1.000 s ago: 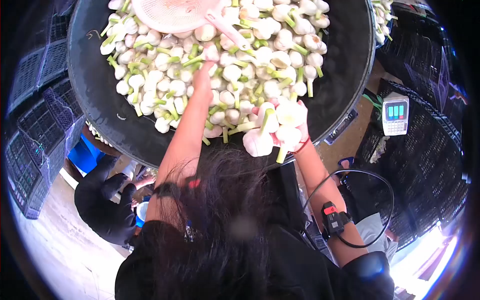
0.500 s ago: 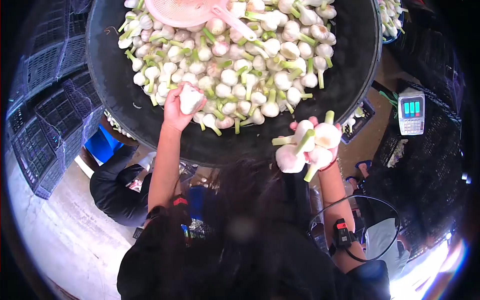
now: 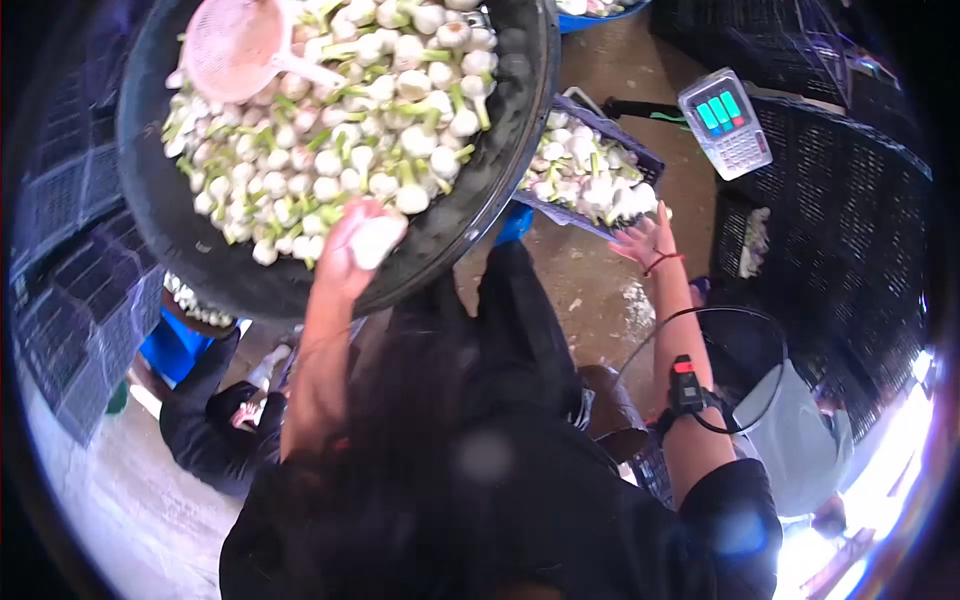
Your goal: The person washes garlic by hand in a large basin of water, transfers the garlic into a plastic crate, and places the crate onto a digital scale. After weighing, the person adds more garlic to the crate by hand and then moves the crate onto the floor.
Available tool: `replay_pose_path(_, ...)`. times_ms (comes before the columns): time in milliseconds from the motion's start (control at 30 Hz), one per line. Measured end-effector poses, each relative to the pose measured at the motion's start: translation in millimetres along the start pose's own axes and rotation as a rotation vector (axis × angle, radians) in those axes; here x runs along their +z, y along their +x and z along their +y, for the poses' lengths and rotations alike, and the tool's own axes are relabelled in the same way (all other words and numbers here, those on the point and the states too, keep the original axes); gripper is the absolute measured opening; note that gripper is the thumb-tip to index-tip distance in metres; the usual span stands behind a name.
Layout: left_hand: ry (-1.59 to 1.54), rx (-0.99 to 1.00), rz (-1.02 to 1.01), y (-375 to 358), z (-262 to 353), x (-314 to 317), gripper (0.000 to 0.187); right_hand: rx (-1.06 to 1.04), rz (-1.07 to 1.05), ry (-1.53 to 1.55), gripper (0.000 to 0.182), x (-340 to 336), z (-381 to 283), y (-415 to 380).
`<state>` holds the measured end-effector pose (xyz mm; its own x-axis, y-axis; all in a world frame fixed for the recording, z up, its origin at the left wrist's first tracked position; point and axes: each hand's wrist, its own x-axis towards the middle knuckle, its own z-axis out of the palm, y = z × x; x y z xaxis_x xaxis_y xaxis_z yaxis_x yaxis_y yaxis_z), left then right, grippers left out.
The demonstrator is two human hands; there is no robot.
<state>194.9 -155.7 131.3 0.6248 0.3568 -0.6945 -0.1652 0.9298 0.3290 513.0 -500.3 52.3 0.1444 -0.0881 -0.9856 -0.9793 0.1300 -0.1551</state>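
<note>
My left hand (image 3: 345, 250) is closed around a soft-looking white lump (image 3: 378, 240), over the near side of a big black tub (image 3: 512, 110). Inside that tub lie many garlic bulbs (image 3: 325, 162) with short green stems. A pink strainer (image 3: 225, 50) rests on them, its handle pointing right. Out to the right, my right hand (image 3: 642, 242) has its fingers spread at the near edge of a dark crate (image 3: 628, 138) heaped with garlic. White bulbs (image 3: 628, 203) sit right at its fingertips, inside the crate's near corner.
A digital scale (image 3: 725, 125) with a lit green display stands beyond the crate. Black mesh crates (image 3: 830, 200) line the right side, and more are stacked at left (image 3: 65, 260). A person in dark clothes (image 3: 200, 430) sits at lower left; another's grey clothing (image 3: 795, 440) shows at right.
My right hand has swung outward to the crate and let go of several garlic bulbs. My view has turned right, so the tub appears further left. My left hand keeps the white lump.
</note>
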Motion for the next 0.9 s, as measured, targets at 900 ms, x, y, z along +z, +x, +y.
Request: replay_pose_path(900,-0.641,0.502,0.345,-193.7,-152.2,-126.3,0.011,-0.434,-1.257,-1.791,0.060,110.2,255.0,-182.2)
